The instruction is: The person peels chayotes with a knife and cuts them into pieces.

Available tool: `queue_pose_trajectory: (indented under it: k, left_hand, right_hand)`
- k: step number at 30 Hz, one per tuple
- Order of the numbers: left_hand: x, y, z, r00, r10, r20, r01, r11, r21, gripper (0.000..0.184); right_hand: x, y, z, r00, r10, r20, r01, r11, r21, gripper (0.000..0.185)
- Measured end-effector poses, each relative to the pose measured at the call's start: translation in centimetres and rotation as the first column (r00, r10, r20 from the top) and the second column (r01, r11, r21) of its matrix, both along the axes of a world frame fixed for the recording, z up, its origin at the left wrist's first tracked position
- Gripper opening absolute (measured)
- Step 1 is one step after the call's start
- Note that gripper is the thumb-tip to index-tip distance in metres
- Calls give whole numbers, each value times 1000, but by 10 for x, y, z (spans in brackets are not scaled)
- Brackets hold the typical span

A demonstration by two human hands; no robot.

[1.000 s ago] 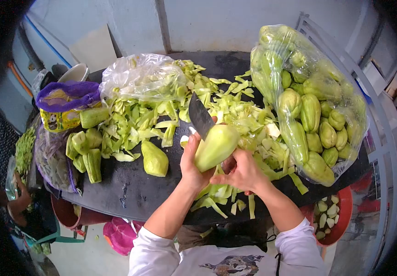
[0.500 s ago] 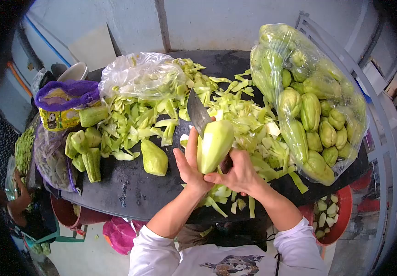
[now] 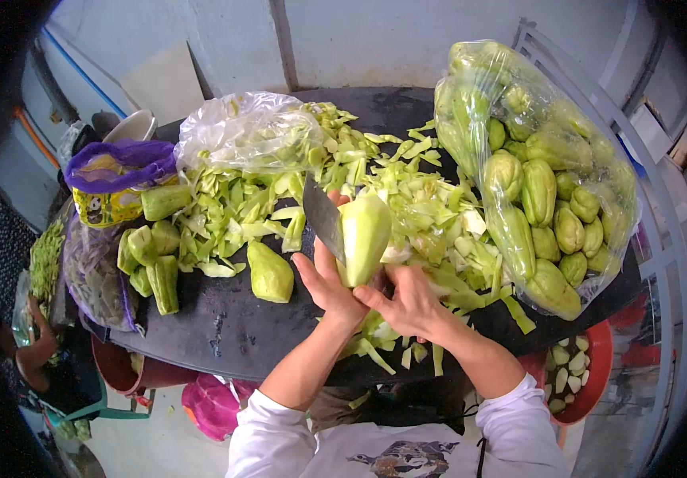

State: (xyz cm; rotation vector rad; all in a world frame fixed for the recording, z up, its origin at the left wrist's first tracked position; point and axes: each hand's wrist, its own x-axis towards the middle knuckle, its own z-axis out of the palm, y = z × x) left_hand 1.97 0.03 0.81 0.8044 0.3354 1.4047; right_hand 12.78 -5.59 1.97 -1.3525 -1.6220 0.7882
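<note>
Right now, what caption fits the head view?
Two hands hold a peeled chayote beside a knife blade, with scattered peelings around.

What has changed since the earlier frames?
The pale fruit has tipped more upright, slightly left; the knife blade moved left and nearer the person. The left hand opened, its thumb spreading away. Nothing was visibly picked up or released. The bulging bag stayed put.

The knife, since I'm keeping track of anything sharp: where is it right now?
In the head view, the knife is just left of center, its blade against the left side of the peeled vegetable, above the left hand.
</note>
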Motion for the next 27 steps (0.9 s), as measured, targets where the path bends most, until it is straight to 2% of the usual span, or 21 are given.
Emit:
queue_pose_trajectory:
  k: [2, 6, 8, 9, 11, 12, 14, 15, 16, 18, 19, 20, 21, 22, 24, 26, 27]
  left_hand:
    - [1, 4, -5, 997, 80, -21, -79, 996, 45, 99]
    - [1, 9, -10, 984, 148, -104, -142, 988, 63, 96]
    - [2, 11, -11, 967, 214, -138, -202, 975, 92, 93]
    - [3, 10, -7, 967, 213, -137, -201, 975, 96, 93]
    - [5, 7, 1, 980, 167, -107, -172, 985, -35, 90]
    - [5, 8, 2, 980, 167, -108, -172, 985, -35, 90]
    - [6, 12, 0, 1000, 25, -8, -27, 977, -213, 89]
    - [2, 12, -1, 991, -92, 97, 108, 978, -178, 83]
    - [1, 12, 0, 991, -92, 98, 108, 978, -178, 83]
    - [-3, 12, 7, 980, -140, 141, 186, 892, -412, 73]
    - [-5, 22, -5, 927, -226, 299, 331, 868, -370, 61]
    - [-4, 25, -6, 922, -224, 316, 341, 855, -391, 51]
    - [-3, 27, -7, 943, -181, 278, 288, 864, -412, 49]
    - [-2, 28, -8, 961, -140, 239, 234, 871, -431, 47]
    - [-3, 27, -4, 949, -161, 273, 263, 882, -392, 49]
    - [-1, 20, 7, 991, -105, 84, 126, 942, -312, 50]
    - [1, 17, 11, 997, -78, 21, 81, 958, -274, 54]
  right_hand:
    - [0, 2, -12, 1000, -1, -28, 1, 1000, -30, 65]
    - [-1, 0, 2, 999, 6, -43, -10, 997, -78, 67]
    - [-1, 0, 0, 996, 4, -92, -24, 975, -223, 68]
    - [-1, 2, -3, 996, 2, -92, -23, 975, -219, 68]
    - [0, 5, -11, 992, 3, -126, -9, 999, -47, 68]
    - [1, 4, -6, 992, 3, -127, -9, 999, -47, 68]
    - [7, 1, 8, 997, 66, -30, -71, 966, -250, 67]
    - [9, 1, 4, 997, 66, -29, -71, 966, -249, 67]
    - [11, 2, -4, 997, 65, -51, -75, 965, -252, 64]
    - [14, 3, -6, 995, 68, -71, -84, 964, -251, 62]
    - [17, 3, -3, 978, 24, -206, -79, 962, -262, 63]
    - [21, 2, 1, 942, -21, -336, -77, 959, -274, 65]
    - [24, 1, 5, 837, -80, -542, -140, 926, -352, 49]
    - [23, 2, 4, 836, -79, -543, -141, 926, -350, 49]
    - [21, 5, 1, 832, -73, -550, -26, 985, -170, 38]
    - [21, 4, 1, 834, -94, -544, -24, 979, -205, 41]
    - [15, 7, -2, 827, -71, -558, 31, 996, -82, 42]
